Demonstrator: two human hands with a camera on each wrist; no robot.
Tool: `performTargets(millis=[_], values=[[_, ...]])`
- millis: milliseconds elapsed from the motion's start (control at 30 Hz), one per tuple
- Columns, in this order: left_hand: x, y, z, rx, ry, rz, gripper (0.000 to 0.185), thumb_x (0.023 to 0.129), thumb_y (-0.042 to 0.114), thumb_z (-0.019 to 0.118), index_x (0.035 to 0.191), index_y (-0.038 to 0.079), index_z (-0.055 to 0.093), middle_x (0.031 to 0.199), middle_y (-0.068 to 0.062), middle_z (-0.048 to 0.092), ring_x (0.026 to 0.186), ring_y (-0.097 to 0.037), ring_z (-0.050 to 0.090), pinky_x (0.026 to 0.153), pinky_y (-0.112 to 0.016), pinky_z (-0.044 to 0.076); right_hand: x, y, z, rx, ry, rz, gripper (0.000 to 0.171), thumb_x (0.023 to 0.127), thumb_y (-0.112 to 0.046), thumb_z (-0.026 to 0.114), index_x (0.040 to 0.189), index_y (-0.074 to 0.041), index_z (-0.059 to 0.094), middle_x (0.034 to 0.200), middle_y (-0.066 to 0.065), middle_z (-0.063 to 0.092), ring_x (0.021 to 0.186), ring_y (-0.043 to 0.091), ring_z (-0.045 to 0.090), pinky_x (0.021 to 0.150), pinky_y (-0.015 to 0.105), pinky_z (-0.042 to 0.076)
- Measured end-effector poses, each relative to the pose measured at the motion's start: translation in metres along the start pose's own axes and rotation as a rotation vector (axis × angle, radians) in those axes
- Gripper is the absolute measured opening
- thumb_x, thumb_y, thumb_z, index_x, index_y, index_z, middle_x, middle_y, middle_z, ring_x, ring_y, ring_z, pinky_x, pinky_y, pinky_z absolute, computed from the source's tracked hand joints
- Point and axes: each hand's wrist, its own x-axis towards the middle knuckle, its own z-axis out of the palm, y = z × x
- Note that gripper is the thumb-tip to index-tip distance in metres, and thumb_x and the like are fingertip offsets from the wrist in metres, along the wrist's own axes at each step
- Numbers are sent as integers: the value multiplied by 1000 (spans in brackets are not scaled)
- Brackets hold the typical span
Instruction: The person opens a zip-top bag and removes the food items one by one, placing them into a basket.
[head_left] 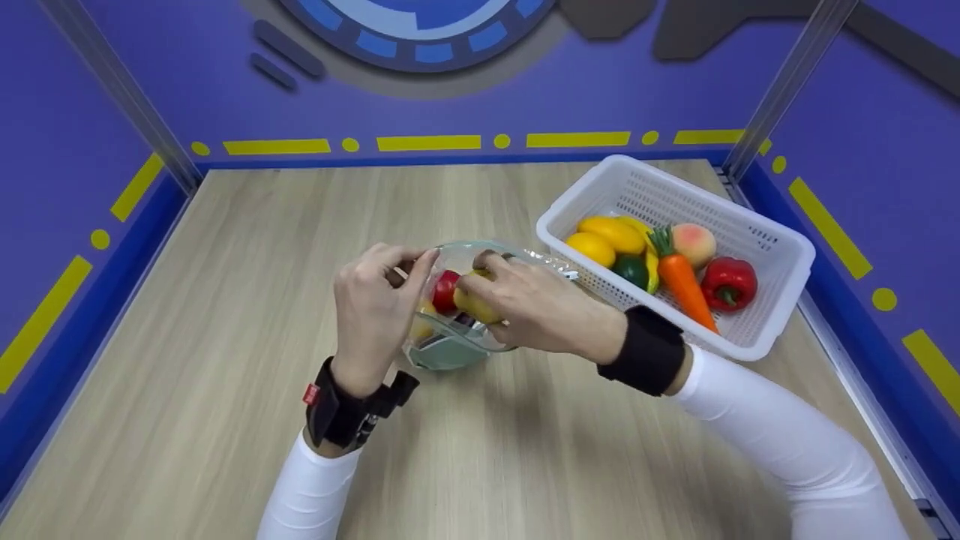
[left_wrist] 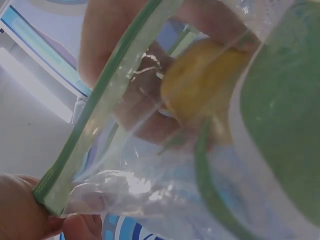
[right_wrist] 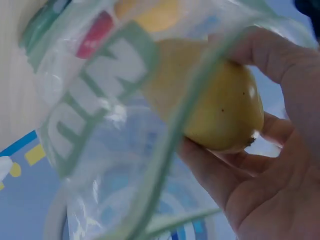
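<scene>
Clear zip bag (left_wrist: 150, 165) fills my wrist views; my left hand (head_left: 371, 315) pinches its green-edged rim, apparently to keep the mouth open. My right hand (head_left: 536, 307) curls round a yellow pear (right_wrist: 220, 105) at that mouth. Only the head view shows the bag over the table (head_left: 225, 375), beside the white basket (head_left: 780, 300) of produce.

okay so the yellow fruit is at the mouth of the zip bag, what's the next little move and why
Probably push the yellow fruit deeper into the zip bag and let go: the right hand grips it at the mouth, which the left hand pinches open, with a red fruit already inside.
</scene>
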Motion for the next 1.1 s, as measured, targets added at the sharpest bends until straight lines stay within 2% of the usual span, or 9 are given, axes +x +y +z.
performTargets(millis=[133,233,333,533,700,800,933,1100], values=[[-1,-1,-2,-8,1,-19,12,95,13,80,92,2,82,83,-10,77,67,-19,66,64,-19,53,-18,6,-21,162,9,5,63,84,-23,91,138,-11,60,132,18,63,104,32,67,91,43,63],[-1,-1,-3,-7,3,-23,11,95,12,79,92,2,82,83,-10,77,67,-19,66,65,-18,52,-33,15,-31,230,64,-5,63,83,-22,91,137,-10,61,131,18,64,103,31,68,91,42,63],[-2,-2,-3,-4,-2,-31,11,95,13,79,93,2,83,83,-10,77,67,-18,65,65,-18,51,-47,27,-39,274,125,30,64,81,-21,91,137,-10,61,130,17,64,102,30,68,90,42,63],[-2,-3,-2,4,-1,-26,12,95,14,80,92,2,83,84,-10,78,66,-19,66,64,-20,53,-73,61,-47,327,188,121,63,79,-15,91,135,-11,64,129,11,67,107,25,66,89,41,60],[-3,-5,-3,6,6,-17,13,94,13,80,91,1,82,82,-11,77,66,-19,66,64,-20,53,-92,88,-47,302,206,260,63,76,-11,93,133,-10,67,126,13,70,102,25,68,81,38,58],[-3,-5,-3,3,-1,-24,13,94,13,80,91,1,82,83,-11,77,66,-19,66,64,-20,53,-104,106,-43,295,182,340,61,78,-13,93,133,-8,67,126,16,71,100,27,68,80,33,56],[-3,-4,-4,0,-7,-36,12,94,14,80,92,2,82,83,-11,77,66,-19,65,64,-19,52,-122,130,-34,285,105,421,60,82,-19,92,133,-5,66,128,20,70,97,29,65,77,29,52],[-3,-5,-4,1,-6,-40,13,94,14,81,92,2,83,82,-11,77,65,-19,65,63,-19,52,-139,152,-19,293,-35,527,59,85,-21,90,134,-2,64,129,22,69,101,32,61,80,37,52]])
